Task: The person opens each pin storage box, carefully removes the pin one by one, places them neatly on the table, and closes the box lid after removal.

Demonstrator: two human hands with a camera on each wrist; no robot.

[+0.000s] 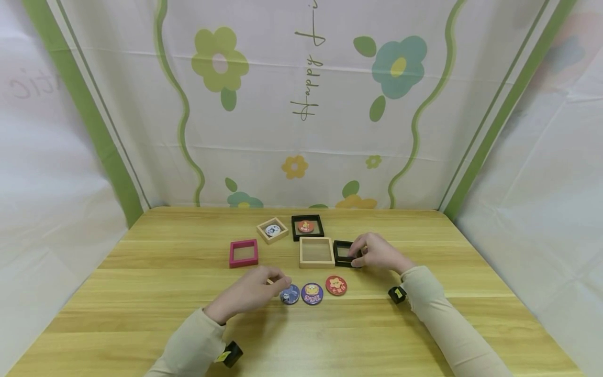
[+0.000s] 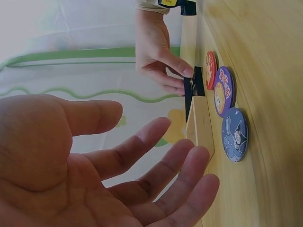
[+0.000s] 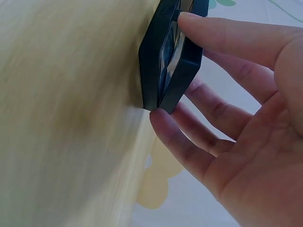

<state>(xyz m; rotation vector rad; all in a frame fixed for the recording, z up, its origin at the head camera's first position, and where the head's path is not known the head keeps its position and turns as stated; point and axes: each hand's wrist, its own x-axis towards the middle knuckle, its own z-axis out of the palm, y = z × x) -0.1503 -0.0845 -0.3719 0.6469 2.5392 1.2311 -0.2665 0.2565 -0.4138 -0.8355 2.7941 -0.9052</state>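
My right hand (image 1: 377, 252) pinches a small black display frame (image 1: 342, 253) at the right end of the group. In the right wrist view, thumb and fingers are on the frame's upper half (image 3: 185, 66), and its two halves stand slightly apart. My left hand (image 1: 256, 289) hovers by a blue button badge (image 1: 290, 295). Its fingers are loosely bent and hold nothing in the left wrist view. Beside the blue badge lie a purple badge (image 1: 312, 294) with a yellow character and a red badge (image 1: 336, 285) with a star. A light wooden frame (image 1: 317, 253) sits beside the black one.
A magenta frame (image 1: 243, 262) lies on the left. Farther back are a wooden frame (image 1: 265, 236) with a white badge inside and a larger black frame (image 1: 321, 226) with a red badge. A printed curtain (image 1: 264, 125) hangs behind the wooden table (image 1: 141, 293).
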